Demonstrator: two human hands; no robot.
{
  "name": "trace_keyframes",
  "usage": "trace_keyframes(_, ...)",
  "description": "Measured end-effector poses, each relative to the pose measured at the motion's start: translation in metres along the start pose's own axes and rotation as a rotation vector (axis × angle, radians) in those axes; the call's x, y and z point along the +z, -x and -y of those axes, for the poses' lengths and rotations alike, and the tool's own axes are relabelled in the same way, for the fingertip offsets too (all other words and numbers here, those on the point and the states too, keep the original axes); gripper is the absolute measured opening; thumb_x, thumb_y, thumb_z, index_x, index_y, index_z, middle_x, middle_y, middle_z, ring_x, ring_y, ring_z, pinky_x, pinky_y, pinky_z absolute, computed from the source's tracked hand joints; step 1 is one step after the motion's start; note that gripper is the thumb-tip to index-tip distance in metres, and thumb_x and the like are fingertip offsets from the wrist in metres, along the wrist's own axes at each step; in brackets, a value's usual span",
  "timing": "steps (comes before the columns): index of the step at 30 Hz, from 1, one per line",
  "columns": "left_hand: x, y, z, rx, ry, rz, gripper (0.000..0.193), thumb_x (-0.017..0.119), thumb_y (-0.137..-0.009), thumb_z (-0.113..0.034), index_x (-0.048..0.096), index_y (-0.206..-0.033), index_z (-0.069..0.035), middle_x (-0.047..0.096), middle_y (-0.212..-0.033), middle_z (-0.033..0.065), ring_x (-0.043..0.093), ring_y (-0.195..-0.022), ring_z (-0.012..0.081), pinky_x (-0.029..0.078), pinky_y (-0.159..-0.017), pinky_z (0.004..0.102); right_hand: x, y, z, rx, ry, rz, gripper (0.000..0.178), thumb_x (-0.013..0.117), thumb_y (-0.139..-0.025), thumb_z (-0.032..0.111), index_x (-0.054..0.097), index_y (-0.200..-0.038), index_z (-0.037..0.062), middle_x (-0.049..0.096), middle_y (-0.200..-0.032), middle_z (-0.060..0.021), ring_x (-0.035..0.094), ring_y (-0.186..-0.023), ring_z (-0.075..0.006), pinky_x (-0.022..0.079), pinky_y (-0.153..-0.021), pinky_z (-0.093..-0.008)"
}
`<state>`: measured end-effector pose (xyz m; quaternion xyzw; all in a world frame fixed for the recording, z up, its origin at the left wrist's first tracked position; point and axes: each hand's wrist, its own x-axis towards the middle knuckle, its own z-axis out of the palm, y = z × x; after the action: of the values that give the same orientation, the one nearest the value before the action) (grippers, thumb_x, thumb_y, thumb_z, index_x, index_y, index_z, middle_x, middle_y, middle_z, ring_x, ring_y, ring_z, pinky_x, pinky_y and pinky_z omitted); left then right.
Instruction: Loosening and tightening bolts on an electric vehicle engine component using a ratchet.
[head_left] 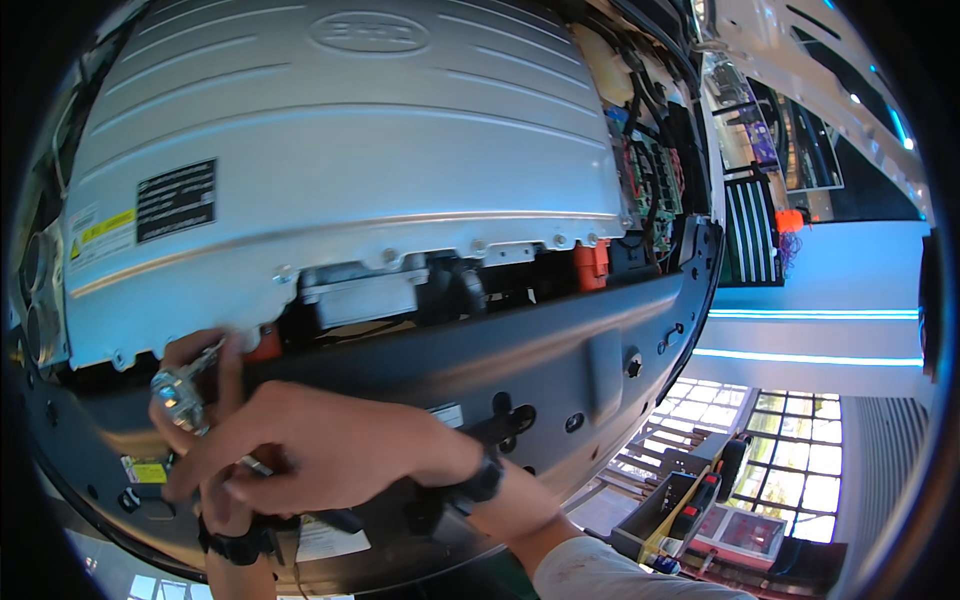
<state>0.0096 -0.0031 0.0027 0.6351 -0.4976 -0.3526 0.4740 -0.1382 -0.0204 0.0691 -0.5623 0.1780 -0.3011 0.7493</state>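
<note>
Blue light lines the wall at right while my left hand clamps a shiny tool at the silver cover's lower-left rim; my right hand curls close, grip unclear, and crooked pressure could make the tool slip.

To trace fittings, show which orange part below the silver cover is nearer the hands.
The left orange part, beside the fingers; the right orange part sits well away from them.

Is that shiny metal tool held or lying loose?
Held: fingers curl around the shiny metal tool, near the lower edge of the silver casing.
</note>
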Motion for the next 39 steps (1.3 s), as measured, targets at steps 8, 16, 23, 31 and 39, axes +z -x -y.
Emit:
trace_keyframes(8,-0.004,-0.006,-0.005,0.046,0.057,0.130,0.024,0.072,-0.074,-0.007,0.062,-0.096,-0.001,0.065,-0.080,0.0151,0.066,-0.070,0.0275,0.052,-0.064,0.0338,0.027,-0.004,0.045,0.404,0.979,-0.362,0.061,0.053,-0.087,-0.003,0.035,-0.144,0.0071,0.060,-0.078,-0.0086,0.052,-0.063,-0.0121,0.043,-0.061,-0.0271)
trace_keyframes(16,-0.019,-0.017,-0.006,0.261,0.296,0.064,0.045,0.062,-0.074,0.008,0.053,-0.116,-0.005,0.057,-0.082,0.0147,0.059,-0.069,0.0324,0.049,-0.060,0.0358,0.048,-0.078,0.061,0.819,1.281,-0.278,0.027,0.056,-0.090,0.011,0.049,-0.116,0.0040,0.061,-0.070,-0.0116,0.059,-0.054,-0.0280,0.044,-0.050,-0.0354)
trace_keyframes(23,-0.052,-0.039,-0.002,0.061,0.384,-0.320,0.039,0.052,-0.073,0.015,0.054,-0.108,-0.002,0.051,-0.080,0.0091,0.056,-0.062,0.0169,0.045,-0.055,0.0289,0.032,-0.086,0.066,1.032,0.396,-0.587,0.025,0.053,-0.084,0.001,0.049,-0.109,0.0021,0.046,-0.060,-0.0003,0.038,-0.046,-0.0075,0.025,-0.042,-0.0254)
trace_keyframes(31,-0.046,-0.030,-0.008,0.021,0.434,-0.340,0.028,0.054,-0.072,0.011,0.056,-0.094,-0.006,0.052,-0.086,0.0109,0.057,-0.063,0.0255,0.046,-0.056,0.0332,0.018,-0.095,0.057,1.273,0.289,-0.447,0.009,0.050,-0.084,0.000,0.057,-0.088,0.0008,0.042,-0.058,0.0006,0.030,-0.045,-0.0071,0.022,-0.043,-0.0246)
trace_keyframes(39,-0.013,0.012,-0.014,0.315,0.370,-0.178,0.022,0.064,-0.065,-0.002,0.052,-0.083,-0.006,0.053,-0.081,0.0093,0.060,-0.065,0.0249,0.047,-0.054,0.0361,0.006,-0.133,0.069,1.077,1.305,0.561,0.011,0.053,-0.080,0.001,0.063,-0.079,-0.0036,0.063,-0.064,-0.0115,0.055,-0.052,-0.0167,0.043,-0.053,-0.0310)
